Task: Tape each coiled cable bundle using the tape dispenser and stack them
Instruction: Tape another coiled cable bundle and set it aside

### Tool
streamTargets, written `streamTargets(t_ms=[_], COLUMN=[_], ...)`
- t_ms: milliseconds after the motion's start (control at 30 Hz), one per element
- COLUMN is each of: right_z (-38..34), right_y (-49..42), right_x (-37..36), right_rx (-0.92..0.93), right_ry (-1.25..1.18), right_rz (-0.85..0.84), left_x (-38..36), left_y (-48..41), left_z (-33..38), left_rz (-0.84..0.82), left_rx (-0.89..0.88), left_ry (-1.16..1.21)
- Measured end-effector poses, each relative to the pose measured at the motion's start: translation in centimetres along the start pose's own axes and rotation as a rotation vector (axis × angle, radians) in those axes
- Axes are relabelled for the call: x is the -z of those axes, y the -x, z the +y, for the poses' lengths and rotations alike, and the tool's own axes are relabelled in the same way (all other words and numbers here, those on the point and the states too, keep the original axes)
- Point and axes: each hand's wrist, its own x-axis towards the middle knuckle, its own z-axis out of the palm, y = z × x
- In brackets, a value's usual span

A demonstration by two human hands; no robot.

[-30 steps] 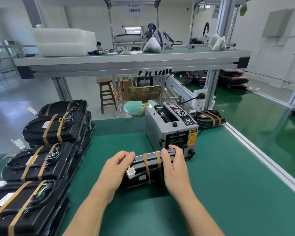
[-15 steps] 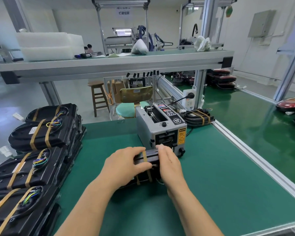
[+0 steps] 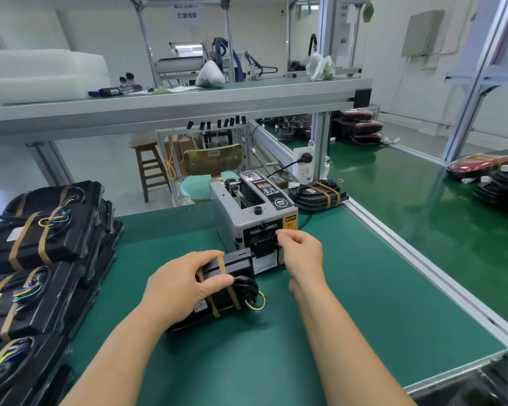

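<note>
The left hand (image 3: 185, 285) grips the bundle (image 3: 238, 263), fingers over the top edge and thumb across the near face, pinning it to the mat (image 3: 349, 303) just in front of the dispenser (image 3: 255, 212). Two tan bands (image 3: 221, 266) already cross the bundle, and coloured wires (image 3: 257, 303) loop out at its right end. The right hand (image 3: 301, 254) is at the dispenser outlet with thumb and forefinger drawn together; it cannot be told whether a strip of tape lies between them. Step in hand, as judged: draw a cut strip for the bundle. Pull the strip straight out and level. Hold it by one end only, so the adhesive does not fold on itself. Keep the left hand firm so the coil cannot spring. Lay the strip across the coil, clear of the wires, and wrap both ends under. Then set the bundle on the stack (image 3: 47, 230) at the left, where banded bundles lie in layers. Markings: a yellow warning label (image 3: 290, 222) with a triangle sits beside the outlet. A round badge (image 3: 280, 203) on top appears to read "SEMI". The panel text behind the knob (image 3: 257, 210) is too small to read. The overhead sign (image 3: 187, 15) reads 灯罩组装. The white label (image 3: 200, 305) on the bundle is illegible.
</note>
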Motion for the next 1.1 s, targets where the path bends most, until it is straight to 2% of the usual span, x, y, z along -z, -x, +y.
streamTargets(t_ms=[233,600,933,1100], right_z=[0.5,0.5,0.4,0.4], right_y=[-0.8,-1.8,-1.4,-0.5], right_x=[-0.8,-1.6,-2.3,-2.2], right_rx=[-0.094,-0.143,-0.079,-0.043], right_ry=[-0.004,0.060,0.197,0.141], right_rz=[-0.025,-0.006,0.080,0.100], left_x=[-0.1,-0.3,-0.3,-0.3], left_y=[-0.2,-0.3,0.0,-0.1], left_z=[-0.2,-0.3,0.0,0.0], left_rz=[0.005,0.006,-0.003,-0.012], left_rx=[0.002,0.008,-0.003,-0.004], left_ry=[-0.001,-0.017,-0.058,-0.055])
